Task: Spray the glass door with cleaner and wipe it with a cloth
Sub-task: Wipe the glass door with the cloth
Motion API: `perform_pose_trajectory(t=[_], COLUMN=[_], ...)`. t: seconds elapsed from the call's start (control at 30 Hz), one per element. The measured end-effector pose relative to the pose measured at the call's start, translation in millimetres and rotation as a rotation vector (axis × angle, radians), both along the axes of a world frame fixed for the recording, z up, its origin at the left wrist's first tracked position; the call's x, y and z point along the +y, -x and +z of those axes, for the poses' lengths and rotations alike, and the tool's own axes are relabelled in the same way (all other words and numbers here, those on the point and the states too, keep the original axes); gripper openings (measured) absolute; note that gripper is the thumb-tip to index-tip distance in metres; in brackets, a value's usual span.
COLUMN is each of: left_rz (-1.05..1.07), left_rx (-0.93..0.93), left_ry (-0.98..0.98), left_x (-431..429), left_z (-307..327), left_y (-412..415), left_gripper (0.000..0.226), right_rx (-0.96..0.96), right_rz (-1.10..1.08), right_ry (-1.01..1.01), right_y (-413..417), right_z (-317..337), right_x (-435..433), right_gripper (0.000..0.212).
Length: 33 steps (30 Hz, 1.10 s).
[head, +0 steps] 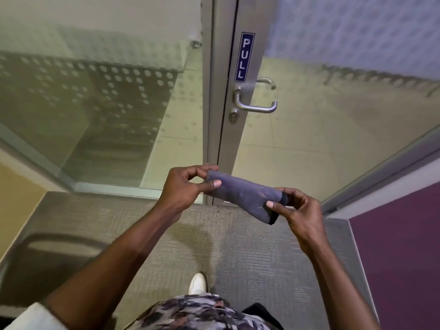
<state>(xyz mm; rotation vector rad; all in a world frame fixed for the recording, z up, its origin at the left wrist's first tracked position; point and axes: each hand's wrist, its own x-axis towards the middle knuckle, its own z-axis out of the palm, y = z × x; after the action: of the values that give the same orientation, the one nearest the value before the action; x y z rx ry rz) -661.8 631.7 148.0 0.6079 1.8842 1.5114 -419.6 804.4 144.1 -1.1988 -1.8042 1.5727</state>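
A folded grey-purple cloth (245,196) is stretched between both hands at waist height. My left hand (185,186) pinches its left end and my right hand (297,210) pinches its right end. Straight ahead stands the glass door (333,129) in a grey metal frame, with a steel lever handle (256,103) and a blue PULL sign (244,57). Both hands are a little short of the door's lower frame. No spray bottle is in view.
A fixed glass panel (100,110) with a dotted frosted band is left of the door. A purple wall panel (400,248) stands close on the right. Grey carpet (238,253) lies underfoot, with my white shoe (198,283) on it. A dark chair back (59,248) sits at lower left.
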Motion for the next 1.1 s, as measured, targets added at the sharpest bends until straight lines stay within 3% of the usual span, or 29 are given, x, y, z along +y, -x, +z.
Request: perform_pose_trajectory(t=[0.1, 0.17, 0.33, 0.43, 0.7, 0.8, 0.93, 1.03, 1.1], left_rz=[0.021, 0.027, -0.014, -0.058, -0.277, -0.354, -0.300, -0.263, -0.278], left_rx=[0.006, 0.009, 0.020, 0.041, 0.266, 0.351, 0.465, 0.527, 0.695], left_ry=[0.000, -0.018, -0.081, -0.101, -0.123, -0.104, -0.109, -0.158, -0.198], left_x=[19.9, 35.3, 80.4, 111.6, 219.4, 257.3, 294.5, 310.5, 317.6], left_z=[1.2, 1.8, 11.3, 21.6, 80.2, 98.4, 104.2, 105.2, 106.4], left_y=[6.5, 5.9, -6.4, -11.7, -35.7, -52.5, -68.5, -69.8, -69.8], left_gripper=[0.022, 0.020, 0.019, 0.021, 0.028, 0.023, 0.018, 0.021, 0.028], right_rx=[-0.018, 0.032, 0.284, 0.434, 0.433, 0.349, 0.269, 0.295, 0.309], right_rz=[-0.032, -0.070, -0.025, -0.019, 0.343, 0.419, 0.305, 0.189, 0.110], right_ry=[-0.061, -0.076, 0.130, 0.310, 0.442, 0.291, 0.019, -0.025, -0.019], right_y=[0.6, 0.1, -9.6, -15.1, -52.0, -47.0, -35.4, -29.1, -25.5], right_z=[5.4, 12.2, 17.3, 20.2, 51.2, 58.2, 64.5, 61.2, 59.6], right_x=[11.6, 22.9, 63.5, 90.6, 184.8, 200.0, 206.0, 214.6, 219.9], right_gripper=[0.021, 0.025, 0.034, 0.064, 0.079, 0.069, 0.043, 0.035, 0.033])
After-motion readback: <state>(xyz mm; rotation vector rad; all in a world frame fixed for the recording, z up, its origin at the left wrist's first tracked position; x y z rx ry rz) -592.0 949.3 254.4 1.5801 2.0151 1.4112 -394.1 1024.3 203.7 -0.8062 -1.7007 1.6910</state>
